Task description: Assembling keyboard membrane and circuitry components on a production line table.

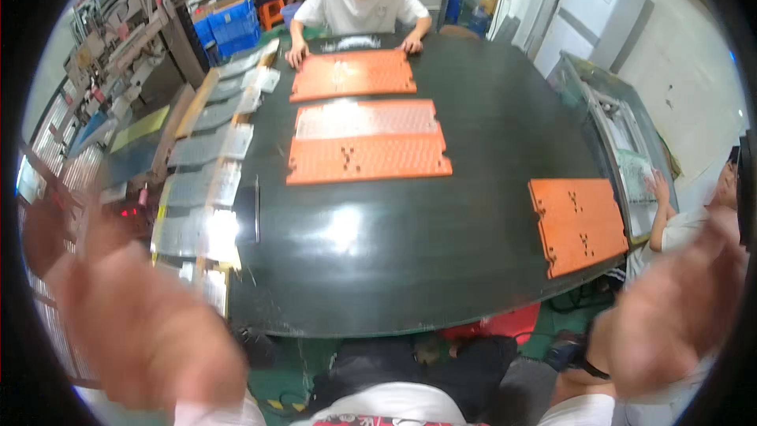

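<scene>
Both my hands are raised close to the camera, blurred, one at each side of the view. My left hand is at the lower left with its smeared fingers stretched upward and apart, nothing seen in them. At the lower right, my right hand also points its fingers upward, holding nothing that I can see. Neither touches the dark table. The orange panel with small black marks lies nearest my right hand, at the table's right edge. Nearest my left hand is a row of grey-silver sheets along the left side.
Across the table a person in a white shirt rests both hands on an orange panel. Nearer lies another orange panel, partly whitish. A tray stands right, with another person's hand at it. Blue crates stand back left.
</scene>
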Motion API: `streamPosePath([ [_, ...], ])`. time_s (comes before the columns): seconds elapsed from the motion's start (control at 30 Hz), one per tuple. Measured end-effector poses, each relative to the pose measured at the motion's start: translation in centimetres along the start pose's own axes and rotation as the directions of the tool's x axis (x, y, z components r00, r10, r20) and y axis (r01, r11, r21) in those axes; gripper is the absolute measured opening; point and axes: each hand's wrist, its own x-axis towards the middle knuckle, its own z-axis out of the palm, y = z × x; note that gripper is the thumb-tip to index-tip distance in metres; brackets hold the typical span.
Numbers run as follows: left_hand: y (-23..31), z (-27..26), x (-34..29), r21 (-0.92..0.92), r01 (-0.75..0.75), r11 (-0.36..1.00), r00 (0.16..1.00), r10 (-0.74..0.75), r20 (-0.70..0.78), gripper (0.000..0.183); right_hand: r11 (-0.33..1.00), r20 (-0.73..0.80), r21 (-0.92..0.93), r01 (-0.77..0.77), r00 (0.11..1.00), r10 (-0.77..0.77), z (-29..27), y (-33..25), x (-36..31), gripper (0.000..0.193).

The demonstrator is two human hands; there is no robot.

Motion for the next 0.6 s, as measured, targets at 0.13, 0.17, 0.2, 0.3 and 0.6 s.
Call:
streamPosePath([
  [0.13, -13.7, 8.4, -6.6, -0.168, 0.415, 0.894, 0.894, -0.365, 0.261, 0.052, 0.951, 0.794, -0.016, 0.309, 0.582, -0.175, 6.3, 16.6, -4.9, 0.033],
  [0.17, -18.3, 10.2, -9.7, -0.165, 0.48, 0.862, 0.861, -0.425, 0.28, 0.053, 0.978, 0.838, -0.179, 0.104, 0.536, 0.097, 7.3, 20.0, -7.1, 0.043],
  [0.2, -21.3, 11.3, -11.8, 0.01, 0.563, 0.826, 0.773, -0.531, 0.348, 0.062, 0.948, 0.854, -0.315, 0.048, 0.45, 0.261, 7.6, 24.3, -9.1, 0.061],
  [0.3, -27.2, 14.3, -16.0, 0.049, 0.778, 0.627, 0.562, -0.728, 0.393, 0.07, 0.853, 0.82, -0.516, 0.071, 0.33, 0.469, 9.0, 34.6, -12.6, 0.084],
  [0.6, -23.2, 16.7, -19.4, 0.025, 0.816, 0.577, 0.56, -0.802, 0.209, 0.062, 0.65, 0.602, -0.759, -0.038, 0.34, 0.722, 7.3, 36.3, -15.2, 0.108],
])
